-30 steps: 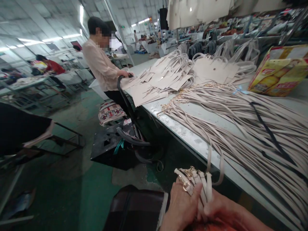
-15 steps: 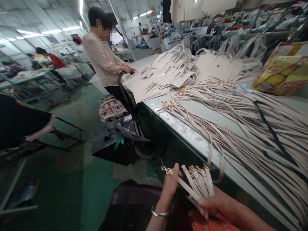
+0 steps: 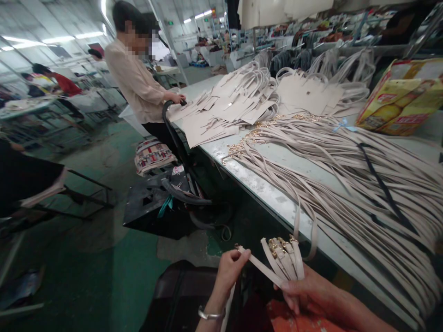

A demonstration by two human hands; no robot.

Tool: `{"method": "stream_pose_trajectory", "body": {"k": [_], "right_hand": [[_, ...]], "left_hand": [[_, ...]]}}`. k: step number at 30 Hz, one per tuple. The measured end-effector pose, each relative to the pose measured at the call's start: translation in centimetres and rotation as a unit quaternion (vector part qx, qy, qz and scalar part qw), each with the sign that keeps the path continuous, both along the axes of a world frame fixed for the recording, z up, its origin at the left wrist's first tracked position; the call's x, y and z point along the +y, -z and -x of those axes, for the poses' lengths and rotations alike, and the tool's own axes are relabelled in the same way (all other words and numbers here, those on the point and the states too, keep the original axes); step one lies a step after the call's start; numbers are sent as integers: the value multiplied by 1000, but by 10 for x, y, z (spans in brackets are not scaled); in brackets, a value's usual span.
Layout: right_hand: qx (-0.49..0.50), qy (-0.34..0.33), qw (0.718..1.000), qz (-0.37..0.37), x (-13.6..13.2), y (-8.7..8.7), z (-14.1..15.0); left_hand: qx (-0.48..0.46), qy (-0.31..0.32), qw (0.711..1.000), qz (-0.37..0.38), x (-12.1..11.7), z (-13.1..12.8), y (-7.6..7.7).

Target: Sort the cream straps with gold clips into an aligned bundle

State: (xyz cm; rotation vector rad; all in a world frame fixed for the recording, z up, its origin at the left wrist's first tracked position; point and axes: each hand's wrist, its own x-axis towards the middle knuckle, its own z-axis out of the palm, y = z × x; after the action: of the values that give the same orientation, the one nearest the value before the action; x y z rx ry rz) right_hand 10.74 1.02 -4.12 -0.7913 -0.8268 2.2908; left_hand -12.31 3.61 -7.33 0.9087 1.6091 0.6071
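Far left, a dark bench [image 3: 31, 180] on the green floor [image 3: 104, 258], people at other tables behind it. A co-worker in a pale shirt [image 3: 133, 85] stands at the far end of the worktop [image 3: 273, 193], hand on the stacked beige bag panels [image 3: 221, 110]. Below them, a patterned bag [image 3: 152, 157] and a black cart [image 3: 162, 203] by the worktop edge.

My left hand [image 3: 228, 272], silver bangle [image 3: 210, 315] on the wrist, is pinching the gold-clasp end of a single strap [image 3: 263, 269], thumb and fingers closed on the tip, drawn out leftward from the rest. My right hand [image 3: 308, 293] is closed around a bundle of beige straps [image 3: 285, 258], clasp ends fanned upward, held low in front of me, just below the worktop edge. Two straps loop over the edge right above the bundle.

On the worktop to the right, a big spread of loose straps [image 3: 346, 184], one black strap [image 3: 384, 189] lying across them. Far right, a yellow carton [image 3: 401, 99].
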Motion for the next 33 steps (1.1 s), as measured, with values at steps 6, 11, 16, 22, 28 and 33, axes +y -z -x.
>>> {"method": "stream_pose_trajectory", "body": {"k": [6, 11, 16, 22, 28, 33], "right_hand": [[-33, -36, 999, 11, 1, 11, 2], [-49, -80, 996, 12, -1, -1, 4], [-69, -79, 993, -58, -3, -10, 3], [-48, -72, 994, -69, -3, 7, -3], [-87, -84, 989, -85, -3, 2, -1], [-81, -73, 993, -32, -5, -17, 8]], "left_hand": [[151, 175, 925, -303, -3, -16, -63], [89, 368, 876, -299, -5, -35, -96], [154, 481, 814, -289, -6, -29, -97], [314, 490, 711, -394, -20, -39, -79], [367, 465, 680, -432, -23, -34, -65], [418, 442, 676, -417, -1, -10, -70]]}}
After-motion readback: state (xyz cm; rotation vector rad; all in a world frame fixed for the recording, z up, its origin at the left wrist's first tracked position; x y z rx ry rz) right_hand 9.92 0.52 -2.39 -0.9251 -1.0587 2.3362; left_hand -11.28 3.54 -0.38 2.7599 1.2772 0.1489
